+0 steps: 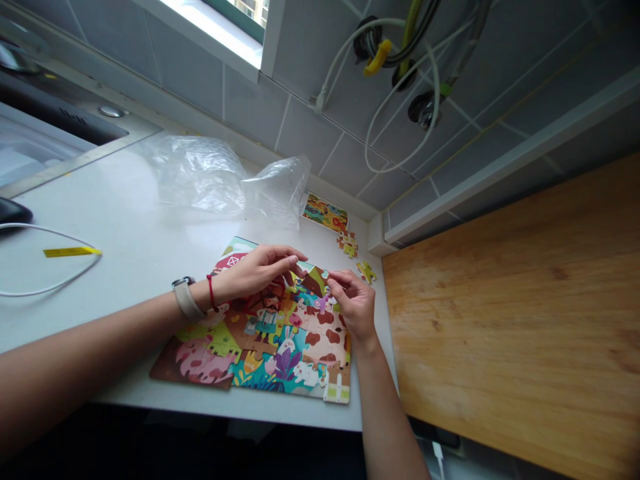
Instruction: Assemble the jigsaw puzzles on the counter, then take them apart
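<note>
A colourful farm jigsaw puzzle lies on the white countertop, largely joined, with a cow, a pig, rabbits and a farmer on it. At its upper right edge is a puzzle piece with a brown shape and a pale top. My right hand pinches this piece at its right side between thumb and fingers. Above the puzzle's upper part, my left hand has its fingers stretched out, tips close to the piece's left side. Whether they touch it I cannot tell. The left hand and wrist cover part of the picture.
Loose puzzle pieces and another one lie right of the puzzle, below a small picture card. Clear plastic wrapping sits behind. A wooden board is at right, a sink at far left, a white cable nearer.
</note>
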Tool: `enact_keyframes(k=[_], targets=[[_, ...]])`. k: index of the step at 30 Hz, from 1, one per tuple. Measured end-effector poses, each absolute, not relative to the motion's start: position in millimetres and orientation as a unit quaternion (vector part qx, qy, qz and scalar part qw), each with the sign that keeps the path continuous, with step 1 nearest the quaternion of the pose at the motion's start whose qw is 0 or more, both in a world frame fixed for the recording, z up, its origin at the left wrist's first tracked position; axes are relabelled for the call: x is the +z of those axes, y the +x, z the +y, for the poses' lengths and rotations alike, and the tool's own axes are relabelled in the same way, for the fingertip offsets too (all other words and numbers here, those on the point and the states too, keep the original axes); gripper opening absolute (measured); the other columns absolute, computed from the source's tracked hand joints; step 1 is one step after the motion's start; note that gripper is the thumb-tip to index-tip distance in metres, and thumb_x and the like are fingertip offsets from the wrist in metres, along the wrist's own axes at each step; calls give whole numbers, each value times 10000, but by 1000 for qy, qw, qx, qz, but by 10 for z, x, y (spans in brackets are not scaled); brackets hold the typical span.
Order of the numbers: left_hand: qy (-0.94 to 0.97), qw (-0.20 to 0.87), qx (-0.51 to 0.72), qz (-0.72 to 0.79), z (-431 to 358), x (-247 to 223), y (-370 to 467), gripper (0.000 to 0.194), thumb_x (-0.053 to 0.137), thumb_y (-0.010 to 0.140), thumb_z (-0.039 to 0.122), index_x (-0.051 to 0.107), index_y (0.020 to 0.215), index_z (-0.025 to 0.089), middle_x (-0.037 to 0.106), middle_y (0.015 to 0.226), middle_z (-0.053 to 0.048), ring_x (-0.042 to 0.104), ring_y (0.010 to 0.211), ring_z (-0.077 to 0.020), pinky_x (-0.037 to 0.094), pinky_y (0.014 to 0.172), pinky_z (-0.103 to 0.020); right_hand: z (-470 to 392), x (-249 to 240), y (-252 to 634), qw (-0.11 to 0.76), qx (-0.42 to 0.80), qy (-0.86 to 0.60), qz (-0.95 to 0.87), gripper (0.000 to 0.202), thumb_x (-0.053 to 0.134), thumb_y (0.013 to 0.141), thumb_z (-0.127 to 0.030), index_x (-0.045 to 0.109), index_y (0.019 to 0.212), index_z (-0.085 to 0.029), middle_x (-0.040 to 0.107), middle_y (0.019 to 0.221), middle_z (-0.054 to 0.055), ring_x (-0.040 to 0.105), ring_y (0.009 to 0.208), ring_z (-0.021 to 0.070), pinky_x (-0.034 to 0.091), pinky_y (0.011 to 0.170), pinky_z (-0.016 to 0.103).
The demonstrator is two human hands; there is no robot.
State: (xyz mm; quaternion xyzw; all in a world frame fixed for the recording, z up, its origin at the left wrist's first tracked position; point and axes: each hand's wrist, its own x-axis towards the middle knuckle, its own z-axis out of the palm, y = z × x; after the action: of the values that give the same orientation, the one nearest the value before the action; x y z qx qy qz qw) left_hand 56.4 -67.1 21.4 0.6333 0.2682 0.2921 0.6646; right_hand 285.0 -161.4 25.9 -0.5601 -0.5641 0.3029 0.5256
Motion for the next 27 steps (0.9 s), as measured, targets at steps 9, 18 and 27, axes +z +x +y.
enact_keyframes(k=[9,18,27], targets=[[649,650,302,255,-667,151,567,390,670,953,428,684,1236,160,789,1109,-112,757,931,-207,622,773,-321,-1604,249,2847,537,372,-575,-493,221,810,816,-408,733,895,-217,699,770,-10,681,573,137,595,577,272],[661,627,320,261,-666,177,558,435,630,963,517,682,1187,147,795,980,-96,749,844,-196,606,722,-301,-1655,299,2875,494,459,-544,-499,230,844,791,-395,735,862,-206,710,819,5,682,622,133,599,591,261],[648,617,337,294,-606,123,558,509,524,990,604,694,1068,130,779,890,-88,648,650,-127,524,587,-229,-1732,318,2816,240,612,-451,-604,208,859,789,-356,761,787,-172,750,815,47,697,731,151,559,654,246]])
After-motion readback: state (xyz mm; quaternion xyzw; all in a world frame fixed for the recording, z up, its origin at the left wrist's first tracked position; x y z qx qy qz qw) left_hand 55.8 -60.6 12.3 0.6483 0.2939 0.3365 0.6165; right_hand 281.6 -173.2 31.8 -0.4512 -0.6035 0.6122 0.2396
